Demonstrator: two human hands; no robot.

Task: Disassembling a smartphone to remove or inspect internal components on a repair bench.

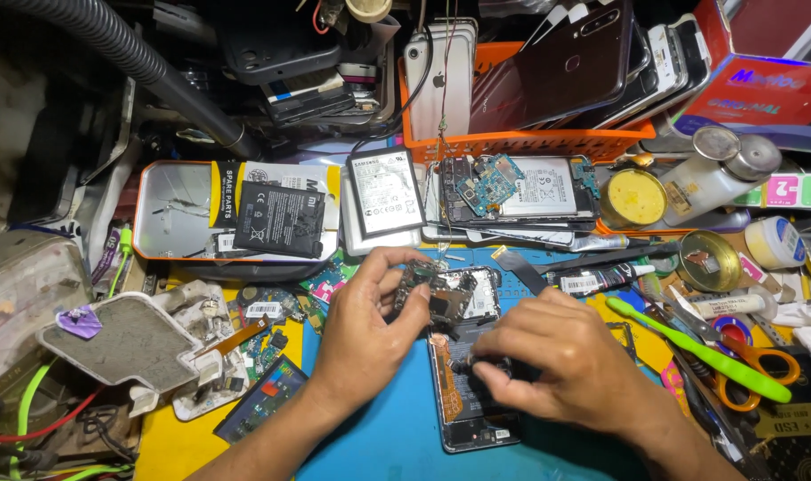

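An opened phone (466, 410) lies lengthwise on the blue work mat (388, 436), its back cover off and its insides showing. My left hand (365, 325) pinches the circuit board (446, 294) at the phone's upper end between thumb and fingers. My right hand (561, 361) lies across the phone's middle, fingertips pressed down on the parts inside and hiding them. The phone's lower end sticks out below my right hand.
A flat battery (386, 191) and another opened phone (521, 191) lie behind the mat. An orange basket (521, 142) holds several phones. A metal tin (236, 214) sits left. A green toothbrush (690, 349), orange scissors (762, 370), glue tubes (601, 281) and round tins (708, 260) crowd the right.
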